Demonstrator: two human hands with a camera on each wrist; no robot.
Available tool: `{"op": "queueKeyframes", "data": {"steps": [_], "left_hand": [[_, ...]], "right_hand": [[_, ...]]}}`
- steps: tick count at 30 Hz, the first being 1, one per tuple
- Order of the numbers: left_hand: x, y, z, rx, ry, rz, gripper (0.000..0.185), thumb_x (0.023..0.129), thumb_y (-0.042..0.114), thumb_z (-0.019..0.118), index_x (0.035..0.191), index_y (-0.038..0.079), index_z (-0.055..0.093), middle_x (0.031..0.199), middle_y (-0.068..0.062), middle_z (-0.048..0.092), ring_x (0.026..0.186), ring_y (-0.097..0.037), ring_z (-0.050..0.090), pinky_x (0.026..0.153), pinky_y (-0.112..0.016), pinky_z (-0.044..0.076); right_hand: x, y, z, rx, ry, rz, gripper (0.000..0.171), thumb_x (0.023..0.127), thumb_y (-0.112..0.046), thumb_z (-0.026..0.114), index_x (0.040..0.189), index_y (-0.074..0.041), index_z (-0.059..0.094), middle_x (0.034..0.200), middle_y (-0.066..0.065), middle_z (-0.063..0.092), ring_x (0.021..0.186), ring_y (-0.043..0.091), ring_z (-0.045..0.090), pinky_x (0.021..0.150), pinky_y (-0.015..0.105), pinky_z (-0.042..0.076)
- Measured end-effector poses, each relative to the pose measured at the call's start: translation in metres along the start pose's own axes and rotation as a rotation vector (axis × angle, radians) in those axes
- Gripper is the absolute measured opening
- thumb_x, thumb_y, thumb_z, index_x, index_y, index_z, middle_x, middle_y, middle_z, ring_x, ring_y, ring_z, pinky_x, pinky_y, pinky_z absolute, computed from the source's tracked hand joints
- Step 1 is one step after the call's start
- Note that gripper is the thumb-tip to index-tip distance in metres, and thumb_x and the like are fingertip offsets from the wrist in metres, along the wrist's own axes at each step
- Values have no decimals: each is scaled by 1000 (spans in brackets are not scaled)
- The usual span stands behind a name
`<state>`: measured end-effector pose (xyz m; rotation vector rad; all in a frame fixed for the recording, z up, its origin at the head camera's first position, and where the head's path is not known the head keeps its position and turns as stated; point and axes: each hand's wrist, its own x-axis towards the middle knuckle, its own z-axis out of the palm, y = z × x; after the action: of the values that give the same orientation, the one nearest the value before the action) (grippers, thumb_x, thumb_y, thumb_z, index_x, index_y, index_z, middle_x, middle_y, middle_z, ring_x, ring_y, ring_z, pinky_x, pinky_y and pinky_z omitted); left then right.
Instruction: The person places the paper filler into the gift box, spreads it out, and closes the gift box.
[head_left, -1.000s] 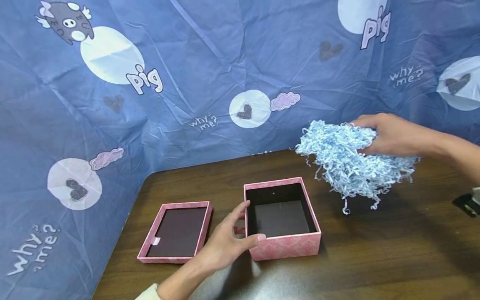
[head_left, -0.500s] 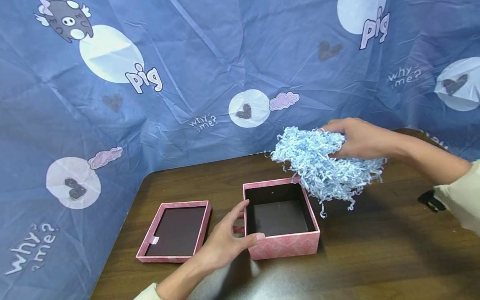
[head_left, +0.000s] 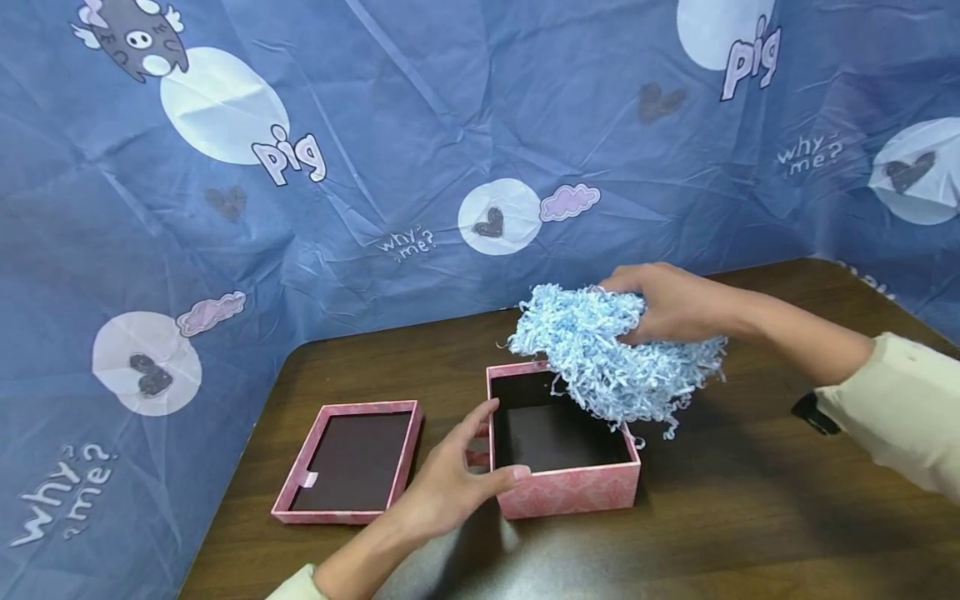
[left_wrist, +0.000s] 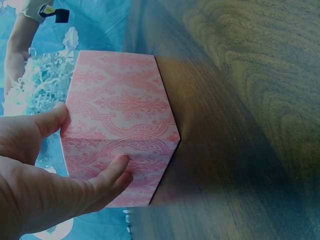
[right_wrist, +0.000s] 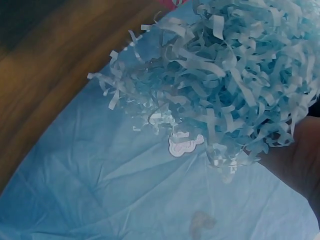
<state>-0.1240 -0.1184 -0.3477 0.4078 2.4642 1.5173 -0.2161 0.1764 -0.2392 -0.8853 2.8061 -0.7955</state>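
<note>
Blue cartoon sheet backs a wooden table [head_left: 750, 517]. Left hand [head_left: 450, 487] clasps the box [head_left: 564, 492] at its near-left corner; lid [head_left: 352, 462] lies left of box. Right hand [head_left: 667, 304] clutches shred [head_left: 600, 358] over the box's far-right rim. Risk: trailing strands may catch the rim and spill outside. Since 1.0 s ago the shred has moved leftward from right of box.

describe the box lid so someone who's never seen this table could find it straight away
On the brown table, look near its left edge by the blue cloth. The lid lies there upside down, left of the left hand and the box. It is pink like the box, but much shallower and flat.
</note>
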Motion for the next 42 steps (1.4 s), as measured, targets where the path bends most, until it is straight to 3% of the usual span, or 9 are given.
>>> {"op": "queueKeyframes", "data": {"steps": [5,11,18,22,26,29,33,42], "left_hand": [[-1,0,-1,0,6,-8,81,82,26,78,150,19,33,136,-21,46,105,-35,59,85,-40,52],[0,-1,0,2,12,1,80,83,26,77,149,20,34,135,-21,46,105,-35,60,85,-39,52],[0,-2,1,-12,12,16,80,83,25,77,149,16,34,134,-21,48,103,-35,60,83,-37,52],[0,-2,1,-15,10,24,80,83,22,77,149,14,33,134,-22,48,102,-35,61,84,-37,52],[0,-2,0,-9,8,31,80,83,22,77,149,12,33,134,-22,48,102,-35,60,83,-37,52],[1,-2,0,-3,6,21,80,84,24,76,149,12,32,134,-20,48,102,-35,60,83,-38,52],[1,-2,-1,26,8,7,80,84,26,76,149,12,33,133,-19,49,103,-34,59,84,-38,53],[2,0,0,20,-2,-7,79,83,24,76,149,13,33,133,-17,49,103,-31,60,82,-38,53]], "right_hand": [[3,-2,12,-12,-5,-62,58,74,-3,79,129,-1,59,125,19,58,121,40,50,100,53,41],[9,-4,25,-69,-28,-122,52,72,-1,79,122,-4,64,112,10,61,110,31,56,93,47,47],[12,-8,41,-202,-48,-162,54,71,0,80,123,-3,63,122,15,58,115,36,52,93,47,48],[12,-10,56,-323,-17,-238,53,66,7,76,117,-6,67,114,15,57,106,33,55,84,43,51],[14,-15,72,-398,-6,-284,57,64,15,67,116,-8,68,122,21,56,115,42,53,94,51,47],[16,-20,84,-395,-20,-303,57,66,21,61,115,-7,69,127,24,54,123,50,46,102,56,37],[20,-27,100,-370,-47,-330,56,68,23,58,114,-7,69,126,21,54,123,49,46,102,52,40],[28,-34,130,-217,-185,-262,55,73,22,60,118,-7,68,127,20,55,120,32,52,98,41,46]]}}
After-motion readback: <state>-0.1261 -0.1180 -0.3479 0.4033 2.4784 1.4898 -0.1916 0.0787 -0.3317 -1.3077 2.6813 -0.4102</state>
